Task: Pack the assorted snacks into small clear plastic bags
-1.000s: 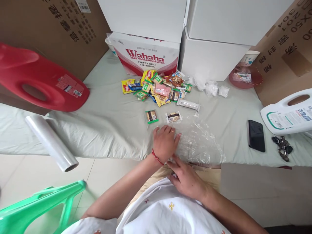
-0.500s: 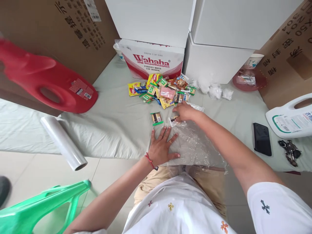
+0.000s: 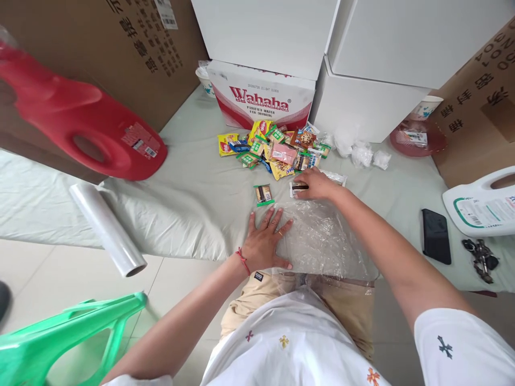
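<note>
A sheet of clear plastic film [image 3: 322, 244] lies at the near edge of the cloth-covered surface. My left hand [image 3: 265, 244] rests flat on the film's left part, fingers spread. My right hand [image 3: 316, 183] is closed around a small wrapped biscuit packet [image 3: 298, 189] with a pale wrapper and a dark band, just beyond the film. To the left of it, a green-edged biscuit packet [image 3: 263, 194] lies alone. Partly hidden behind my right hand is another silvery-white wrapper [image 3: 337, 178]. Farther back lies a pile of colourful snack packets [image 3: 281, 153].
A Wahaha carton [image 3: 261, 96] and white boxes [image 3: 366, 96] stand behind the pile. Crumpled film balls [image 3: 362, 154] are beside it. Left are a red jug [image 3: 92, 118], a film roll [image 3: 108, 230] and a green stool [image 3: 80, 327]; right, a phone [image 3: 435, 236] and keys [image 3: 482, 260].
The packet under my right hand has turned straighter, and my fingers have closed farther over it. My left hand stays flat on the film. The camera view has shifted slightly.
</note>
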Demonstrator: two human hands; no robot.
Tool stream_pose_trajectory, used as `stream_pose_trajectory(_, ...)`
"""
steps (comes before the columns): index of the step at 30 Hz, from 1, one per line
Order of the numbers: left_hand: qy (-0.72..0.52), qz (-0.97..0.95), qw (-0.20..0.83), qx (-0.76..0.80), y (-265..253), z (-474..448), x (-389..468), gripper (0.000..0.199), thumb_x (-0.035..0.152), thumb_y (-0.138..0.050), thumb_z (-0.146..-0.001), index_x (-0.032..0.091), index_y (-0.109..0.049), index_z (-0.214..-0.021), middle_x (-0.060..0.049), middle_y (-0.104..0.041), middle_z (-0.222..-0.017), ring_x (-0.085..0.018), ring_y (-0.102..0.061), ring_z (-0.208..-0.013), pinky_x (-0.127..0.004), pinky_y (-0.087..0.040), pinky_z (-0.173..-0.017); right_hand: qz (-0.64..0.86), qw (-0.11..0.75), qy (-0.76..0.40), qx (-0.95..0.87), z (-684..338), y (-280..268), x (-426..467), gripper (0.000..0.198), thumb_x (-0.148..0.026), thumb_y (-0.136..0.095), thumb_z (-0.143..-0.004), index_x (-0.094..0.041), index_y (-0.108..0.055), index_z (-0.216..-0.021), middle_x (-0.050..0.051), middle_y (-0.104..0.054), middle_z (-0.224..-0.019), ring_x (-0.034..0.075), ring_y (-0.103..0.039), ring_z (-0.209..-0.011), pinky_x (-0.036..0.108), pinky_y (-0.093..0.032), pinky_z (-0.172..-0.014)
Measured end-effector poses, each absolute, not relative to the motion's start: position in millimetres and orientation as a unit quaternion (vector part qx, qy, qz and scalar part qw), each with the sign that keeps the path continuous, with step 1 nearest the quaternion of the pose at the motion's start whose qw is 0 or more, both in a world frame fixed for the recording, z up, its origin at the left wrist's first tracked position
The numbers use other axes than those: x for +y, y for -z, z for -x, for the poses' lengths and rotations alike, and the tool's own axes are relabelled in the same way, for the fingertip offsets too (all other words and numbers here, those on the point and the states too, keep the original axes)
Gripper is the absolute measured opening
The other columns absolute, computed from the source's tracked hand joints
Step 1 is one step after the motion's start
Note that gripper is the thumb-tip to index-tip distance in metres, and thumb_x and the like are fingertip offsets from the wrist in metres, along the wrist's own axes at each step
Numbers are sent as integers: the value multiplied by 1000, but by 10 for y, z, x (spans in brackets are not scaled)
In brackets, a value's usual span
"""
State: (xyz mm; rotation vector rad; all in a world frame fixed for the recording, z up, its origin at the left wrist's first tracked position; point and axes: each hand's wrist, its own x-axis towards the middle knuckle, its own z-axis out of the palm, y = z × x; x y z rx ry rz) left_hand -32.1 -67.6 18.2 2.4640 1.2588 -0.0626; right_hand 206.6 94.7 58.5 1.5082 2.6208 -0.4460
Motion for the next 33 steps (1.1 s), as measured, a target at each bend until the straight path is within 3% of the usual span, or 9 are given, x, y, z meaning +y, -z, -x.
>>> stream_pose_trajectory(5, 45, -871, 201, 447, -232, 304, -611, 127, 85, -73, -61, 30, -23, -165, -16, -4, -175, -48, -3, -159, -82, 10, -114, -509, 37, 156, 846, -2042, -603, 1012, 50, -34, -78, -81, -16, -70, -127, 14, -65, -123, 31, -55, -115, 35, -42, -95)
stream_pose_trajectory(8, 61, -865, 212, 451, -271, 308, -592, 130, 83, -74, -62, 27, -19, -166, -18, -4, -174, -48, -2, -159, -81, 8, -115, -527, -53, 171, 831, -2153, -807, 996, 51, -35, -77, -82, -12, -70, -127, 13, -65, -117, 27, -57, -107, 35, -44, -96)
stream_pose_trajectory(11, 63, -862, 215, 455, -291, 312, -590, 138, 82, -76, -59, 22, -14, -167, -22, -4, -173, -47, -3, -159, -80, 7, -116, -469, -129, 174, 856, -2265, -1091, 703, 53, -36, -77, -83, -17, -67, -132, 11, -63, -118, 29, -55, -112, 39, -43, -100)
stream_pose_trajectory(15, 52, -860, 217, 459, -292, 308, -588, 139, 82, -77, -60, 20, -12, -167, -23, -5, -173, -47, -5, -159, -78, 7, -117, -388, -57, 223, 893, -2223, -1175, -11, 48, -31, -79, -82, -20, -70, -128, 11, -64, -118, 29, -52, -113, 40, -42, -101)
stream_pose_trajectory(20, 36, -854, 217, 472, -320, 329, -624, 136, 83, -76, -61, 21, -16, -166, -22, -4, -173, -48, -8, -159, -79, 3, -118, -421, 27, 209, 882, -2127, -781, -517, 49, -24, -78, -83, -21, -68, -132, 13, -64, -124, 32, -48, -122, 45, -41, -101)
stream_pose_trajectory(25, 15, -842, 183, 508, -288, 504, -715, 123, 79, -74, -69, 27, -20, -166, -18, -11, -174, -48, -8, -159, -80, 0, -117, -417, 5, 230, 879, -2072, -786, -245, 56, -39, -78, -87, -21, -64, -137, 13, -64, -127, 30, -51, -121, 42, -43, -101)
stream_pose_trajectory(28, 21, -842, 184, 506, -245, 612, -735, 117, 81, -69, -72, 29, -22, -165, -16, -15, -174, -47, -8, -159, -79, 2, -117, -419, -1, 155, 895, -1787, -883, 123, 39, -26, -62, -98, -21, -65, -137, 13, -64, -129, 29, -52, -120, 40, -42, -98)
stream_pose_trajectory(30, 28, -842, 195, 503, -237, 647, -728, 117, 82, -68, -72, 28, -22, -165, -16, -14, -174, -46, -9, -159, -80, 4, -117, -370, 13, 82, 925, -1511, -871, 384, 40, -16, -50, -101, -23, -64, -137, 12, -61, -138, 30, -48, -127, 41, -40, -99)
stream_pose_trajectory(33, 41, -840, 210, 499, -260, 657, -709, 119, 82, -69, -71, 25, -23, -165, -17, -11, -174, -47, -8, -159, -81, 4, -116, -247, 42, 35, 967, -1133, -772, 721, 39, -18, -44, -104, -26, -63, -137, 8, -48, -157, 29, -40, -137, 43, -36, -103)
